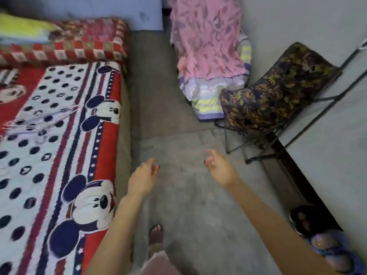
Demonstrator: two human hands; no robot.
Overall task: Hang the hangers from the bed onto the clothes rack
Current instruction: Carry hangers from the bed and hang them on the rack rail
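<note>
Both hands empty, out over the bare floor (188, 195) btwn bed and wall. Left hand (144, 178) loose, fingers half-curled, nothing in its grip; right hand (217, 168) likewise slack, thumb and forefinger apart, holding nothing. Hangers (39, 121) — thin pale wire ones, a small fanned bunch, blurred so can't count — lie on the bed (65, 155) on the cartoon-mouse blanket, well to the left of the left hand and further up the bed. Clothes rack (325, 84): dark thin-bar frame at right against the wall, w/ a dark leaf-print cloth (278, 96) draped over it; pink garment (208, 40) hangs beyond. Step in hand, prob.: go fetch next hanger(s). To do it well: turn left, reach w/ left hand since nearer, take the bunch by the hooks not the shoulders so wires don't splay or snag the blanket weave; lift clear before swinging round. Carry hooks all facing one way. At rack, pick a bar not covered by cloth; top rail is out of frame, can't judge free space.
</note>
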